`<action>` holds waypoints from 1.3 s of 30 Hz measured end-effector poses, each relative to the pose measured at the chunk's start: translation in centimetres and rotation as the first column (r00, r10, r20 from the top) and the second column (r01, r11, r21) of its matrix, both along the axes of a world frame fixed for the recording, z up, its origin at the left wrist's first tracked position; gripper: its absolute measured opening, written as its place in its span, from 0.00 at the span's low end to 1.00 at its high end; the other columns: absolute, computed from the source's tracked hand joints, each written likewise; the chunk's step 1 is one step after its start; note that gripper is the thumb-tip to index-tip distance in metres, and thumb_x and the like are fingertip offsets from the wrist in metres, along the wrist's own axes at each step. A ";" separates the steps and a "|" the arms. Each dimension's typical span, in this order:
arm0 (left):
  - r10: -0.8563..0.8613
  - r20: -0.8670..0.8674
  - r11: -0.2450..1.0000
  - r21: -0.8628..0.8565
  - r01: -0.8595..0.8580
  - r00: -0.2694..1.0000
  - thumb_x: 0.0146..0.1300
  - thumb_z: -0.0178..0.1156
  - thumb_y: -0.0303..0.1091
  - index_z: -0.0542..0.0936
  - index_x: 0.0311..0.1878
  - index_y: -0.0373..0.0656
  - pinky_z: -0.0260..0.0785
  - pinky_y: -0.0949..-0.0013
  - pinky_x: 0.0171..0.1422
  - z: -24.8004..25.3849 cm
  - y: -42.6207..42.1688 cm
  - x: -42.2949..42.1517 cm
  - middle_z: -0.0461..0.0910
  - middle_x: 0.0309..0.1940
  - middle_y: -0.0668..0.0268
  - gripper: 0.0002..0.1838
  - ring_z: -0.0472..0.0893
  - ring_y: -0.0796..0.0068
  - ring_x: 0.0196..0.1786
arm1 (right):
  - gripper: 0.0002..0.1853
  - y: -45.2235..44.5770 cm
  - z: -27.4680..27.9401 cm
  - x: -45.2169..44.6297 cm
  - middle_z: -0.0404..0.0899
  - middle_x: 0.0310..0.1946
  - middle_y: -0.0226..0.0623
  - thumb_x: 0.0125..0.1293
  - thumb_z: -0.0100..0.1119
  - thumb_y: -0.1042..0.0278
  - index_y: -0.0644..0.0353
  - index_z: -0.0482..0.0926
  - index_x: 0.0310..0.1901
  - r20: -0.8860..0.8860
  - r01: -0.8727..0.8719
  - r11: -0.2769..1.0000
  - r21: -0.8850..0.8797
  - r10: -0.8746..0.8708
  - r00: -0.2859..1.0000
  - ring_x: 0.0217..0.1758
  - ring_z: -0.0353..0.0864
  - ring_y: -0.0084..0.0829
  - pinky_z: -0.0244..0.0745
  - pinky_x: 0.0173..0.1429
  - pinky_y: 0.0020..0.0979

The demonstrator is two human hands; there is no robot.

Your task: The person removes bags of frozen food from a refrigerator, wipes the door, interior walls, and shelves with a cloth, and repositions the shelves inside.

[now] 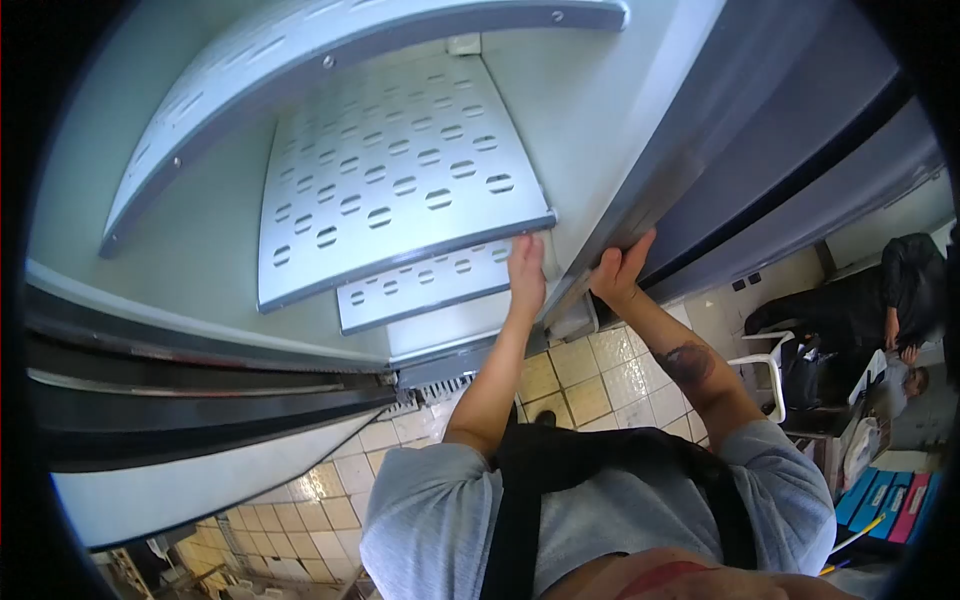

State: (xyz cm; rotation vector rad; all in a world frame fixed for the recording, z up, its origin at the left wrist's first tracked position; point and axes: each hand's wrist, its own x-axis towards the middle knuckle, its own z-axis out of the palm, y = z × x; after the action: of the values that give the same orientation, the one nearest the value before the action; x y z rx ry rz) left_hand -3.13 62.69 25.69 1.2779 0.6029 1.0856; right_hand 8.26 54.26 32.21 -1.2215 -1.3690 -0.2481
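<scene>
Ok, shelf edge (410, 260) runs crosswise by L hand (527, 272).

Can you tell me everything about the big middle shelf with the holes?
The shelf is a flat, pale panel, perhaps painted metal, with rows of slot-like holes and a darker grey front edge. It's inside a pale cabinet, just above another holey shelf. The left hand's fingers seem to touch its front edge, near the right corner.
</scene>
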 end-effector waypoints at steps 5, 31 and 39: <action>0.028 -0.426 0.989 0.143 0.037 0.905 0.73 0.42 0.40 0.66 0.64 0.32 0.53 0.59 0.72 -2.9 2.5 1.0 0.67 0.64 0.47 0.24 0.64 0.51 0.67 | 0.37 0.1 0.4 -1.2 0.66 0.52 0.49 0.67 0.48 0.52 0.76 0.47 0.62 -0.216 -0.030 0.998 0.056 0.041 0.976 0.54 0.67 0.35 0.64 0.60 0.36; 0.488 -0.034 0.873 0.018 -0.488 0.872 0.61 0.51 0.25 0.73 0.53 0.30 0.65 0.61 0.61 -8.9 -6.5 2.1 0.76 0.52 0.45 0.17 0.75 0.51 0.56 | 0.33 0.9 3.5 -2.0 0.63 0.58 0.53 0.69 0.46 0.60 0.77 0.48 0.65 -0.049 0.073 0.990 0.123 -0.067 0.997 0.59 0.65 0.39 0.58 0.66 0.38; 0.492 0.000 0.854 -0.195 -0.483 0.871 0.59 0.52 0.25 0.78 0.50 0.29 0.69 0.70 0.51 -13.2 -14.3 -2.2 0.80 0.44 0.56 0.16 0.79 0.65 0.45 | 0.28 -1.2 5.6 -2.4 0.68 0.54 0.51 0.70 0.48 0.65 0.77 0.53 0.62 -0.035 -0.075 0.996 0.041 0.076 0.996 0.55 0.69 0.38 0.62 0.63 0.35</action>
State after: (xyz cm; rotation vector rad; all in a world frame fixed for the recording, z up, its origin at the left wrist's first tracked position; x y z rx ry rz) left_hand -5.34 48.35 12.49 0.9458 1.0057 1.4330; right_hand 5.85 53.09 37.81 -1.1338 -1.3693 -0.1984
